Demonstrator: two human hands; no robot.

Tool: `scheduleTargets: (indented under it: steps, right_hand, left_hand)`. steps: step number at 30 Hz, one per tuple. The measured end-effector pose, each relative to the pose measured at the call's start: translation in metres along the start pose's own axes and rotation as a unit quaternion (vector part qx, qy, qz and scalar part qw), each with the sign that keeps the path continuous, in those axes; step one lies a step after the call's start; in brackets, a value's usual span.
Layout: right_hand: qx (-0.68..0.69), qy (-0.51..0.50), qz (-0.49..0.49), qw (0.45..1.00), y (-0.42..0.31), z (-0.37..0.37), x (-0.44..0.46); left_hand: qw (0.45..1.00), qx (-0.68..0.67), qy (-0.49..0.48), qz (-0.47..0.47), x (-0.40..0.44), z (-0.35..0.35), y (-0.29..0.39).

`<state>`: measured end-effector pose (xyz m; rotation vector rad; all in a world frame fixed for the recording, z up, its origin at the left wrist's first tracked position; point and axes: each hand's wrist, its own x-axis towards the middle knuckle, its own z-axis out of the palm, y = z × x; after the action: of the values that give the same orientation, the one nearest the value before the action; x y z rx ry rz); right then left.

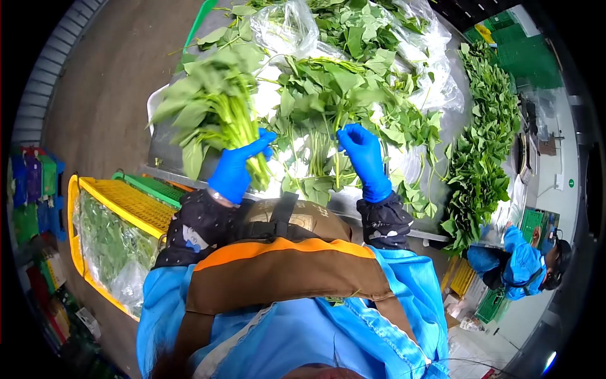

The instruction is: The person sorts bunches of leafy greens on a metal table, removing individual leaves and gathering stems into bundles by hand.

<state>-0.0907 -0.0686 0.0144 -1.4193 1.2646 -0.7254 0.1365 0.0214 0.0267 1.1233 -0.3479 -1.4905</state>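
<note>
My left hand (237,169), in a blue glove, is closed round the stems of a bunch of leafy greens (218,117). The leaves fan up and to the left, slightly blurred. In its blue glove, my right hand (365,158) pinches a thin stem of leafy greens (337,165) in front of me. Between and beyond both hands, loose leafy stems (328,85) lie spread over the metal table (165,151), with white patches showing through. Clear plastic bags (287,26) lie among the greens at the far side.
At left stands a yellow crate (120,201) holding greens in clear plastic, beside a green crate (151,189). A long row of greens (483,139) lines the right side. Another person (521,262) in blue is at far right.
</note>
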Motion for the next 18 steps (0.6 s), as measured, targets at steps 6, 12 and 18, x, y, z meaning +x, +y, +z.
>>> scheduleTargets:
  steps: [6, 12, 18]
  right_hand:
    - [-0.150, 0.064, -0.139, 0.977, -0.030, 0.033, -0.015]
    - [-0.069, -0.015, -0.131, 0.989, -0.014, 0.041, -0.009]
    - [-0.099, -0.070, -0.079, 0.989, -0.031, 0.042, -0.019]
  left_hand:
    - [0.994, 0.091, -0.064, 0.005, 0.014, 0.028, -0.017]
    - [0.990, 0.097, -0.103, -0.019, 0.018, 0.025, -0.031]
    - [0.996, 0.007, -0.088, -0.014, 0.020, 0.023, -0.036]
